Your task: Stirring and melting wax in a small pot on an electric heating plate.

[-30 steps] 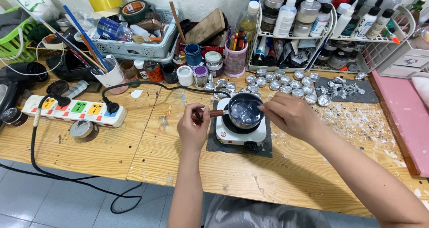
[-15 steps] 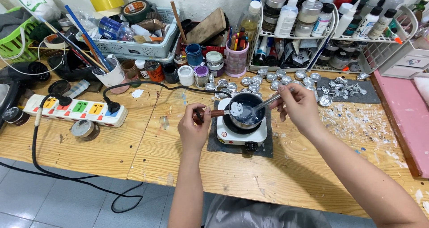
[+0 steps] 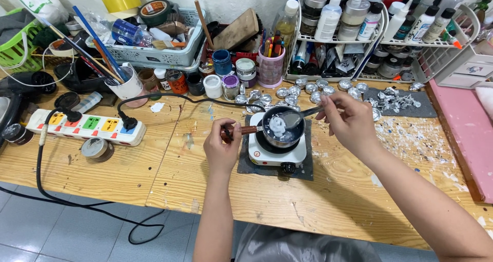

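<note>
A small dark pot (image 3: 295, 133) with pale half-melted lumps sits on a white electric hot plate (image 3: 277, 153) on a grey mat. My left hand (image 3: 222, 150) grips the pot's wooden handle (image 3: 247, 130) at its left. My right hand (image 3: 351, 124) holds a metal spoon (image 3: 298, 118) by its handle, the bowl lifted just over the pot's right rim.
Several small foil cups (image 3: 318, 91) lie behind the pot. A white power strip (image 3: 84, 126) with black cords lies at left. Jars, a brush mug (image 3: 125, 87), baskets and a bottle rack (image 3: 390, 31) crowd the back. A pink board (image 3: 465, 133) edges the right.
My right hand drew back from over the pot to the right, and the spoon came into view, then rose from the melt to the pot's rim. The left hand stayed still.
</note>
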